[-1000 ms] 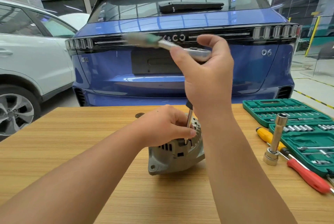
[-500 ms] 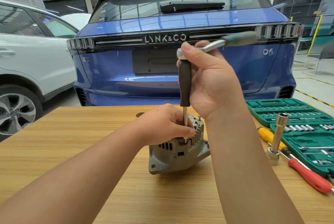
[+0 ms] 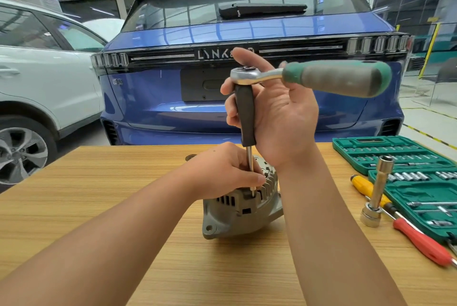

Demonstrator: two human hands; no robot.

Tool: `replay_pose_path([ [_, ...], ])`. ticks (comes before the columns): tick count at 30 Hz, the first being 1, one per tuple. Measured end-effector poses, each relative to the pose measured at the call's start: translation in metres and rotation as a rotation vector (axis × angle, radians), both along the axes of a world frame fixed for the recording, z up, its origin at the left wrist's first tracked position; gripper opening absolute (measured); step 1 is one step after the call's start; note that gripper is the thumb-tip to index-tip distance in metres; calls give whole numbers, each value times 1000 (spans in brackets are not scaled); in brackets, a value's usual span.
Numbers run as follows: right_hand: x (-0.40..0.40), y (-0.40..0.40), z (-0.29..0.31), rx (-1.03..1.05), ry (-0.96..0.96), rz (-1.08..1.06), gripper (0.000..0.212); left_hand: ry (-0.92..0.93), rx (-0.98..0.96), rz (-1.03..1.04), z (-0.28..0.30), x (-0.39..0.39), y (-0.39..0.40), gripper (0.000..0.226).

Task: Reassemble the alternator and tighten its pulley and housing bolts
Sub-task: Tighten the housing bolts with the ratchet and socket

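A grey alternator stands on the wooden table, finned housing up. My left hand rests on its top, fingers curled round the thin steel shaft of a long extension with a black grip, steadying the tip on a housing bolt. My right hand grips the head of the ratchet wrench and the black grip under it. The ratchet's green and grey handle sticks out to the right, level.
A green socket set case lies open at the right. In front of it stand a tall chrome socket, and a yellow screwdriver and a red screwdriver lie there. A blue car is parked just behind the table.
The ratchet handle has swung from the left, across the front, round to the right. My left hand stays on the shaft and the alternator has not moved.
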State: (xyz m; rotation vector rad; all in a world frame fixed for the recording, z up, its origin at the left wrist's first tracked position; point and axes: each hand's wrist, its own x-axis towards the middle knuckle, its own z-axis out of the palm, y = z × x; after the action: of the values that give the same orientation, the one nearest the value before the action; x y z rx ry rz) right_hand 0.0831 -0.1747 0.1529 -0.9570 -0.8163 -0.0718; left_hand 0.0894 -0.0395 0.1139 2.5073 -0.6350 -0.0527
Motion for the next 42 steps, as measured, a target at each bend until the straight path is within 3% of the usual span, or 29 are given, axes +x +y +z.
replay_pose_path([
  [5, 2, -1, 1, -26, 19, -2, 75, -5, 13, 2, 0, 0, 0, 16],
  [7, 1, 1, 2, -24, 45, -96, 54, 2, -1, 6, 0, -1, -1, 11],
  [10, -6, 7, 4, -61, 20, -427, 41, 21, 6, -8, 1, -1, -1, 9],
  [13, -8, 13, 2, -72, -77, -941, 37, 53, 3, -36, 1, -3, -1, 9],
  [15, -8, 13, 5, -27, -47, -1032, 29, 56, 1, -37, 1, -3, -1, 10],
  [16, -11, 10, 8, 39, 43, -928, 26, 51, 6, -32, 1, -2, -1, 11],
  [19, -13, -3, 19, 164, 356, -303, 26, 45, 4, -21, 1, 0, -1, 10],
  [22, -13, -9, 21, 96, 439, -86, 33, 30, -3, -16, -1, 1, 0, 8],
  [25, -14, -4, 21, 170, 432, -1, 15, 26, -19, -19, -2, 3, 1, 6],
  [28, -14, 3, 18, 248, 363, -45, 27, 29, -38, -34, -3, 4, 2, 4],
  [33, -10, 17, 6, 49, -61, -545, 23, 45, -31, -49, -2, 6, 2, 6],
  [35, -7, 18, 3, -59, -151, -609, 22, 40, -20, -51, -1, 5, 1, 19],
  [37, -5, 16, 3, -95, -99, -505, 25, 42, -31, -41, -2, 5, 2, 16],
  [39, -2, 9, 2, -68, -33, -292, 35, 33, -41, -27, -3, 5, 2, 5],
  [42, 3, -2, 0, -9, 13, -14, 46, 17, -45, -19, -2, 4, 2, 7],
])
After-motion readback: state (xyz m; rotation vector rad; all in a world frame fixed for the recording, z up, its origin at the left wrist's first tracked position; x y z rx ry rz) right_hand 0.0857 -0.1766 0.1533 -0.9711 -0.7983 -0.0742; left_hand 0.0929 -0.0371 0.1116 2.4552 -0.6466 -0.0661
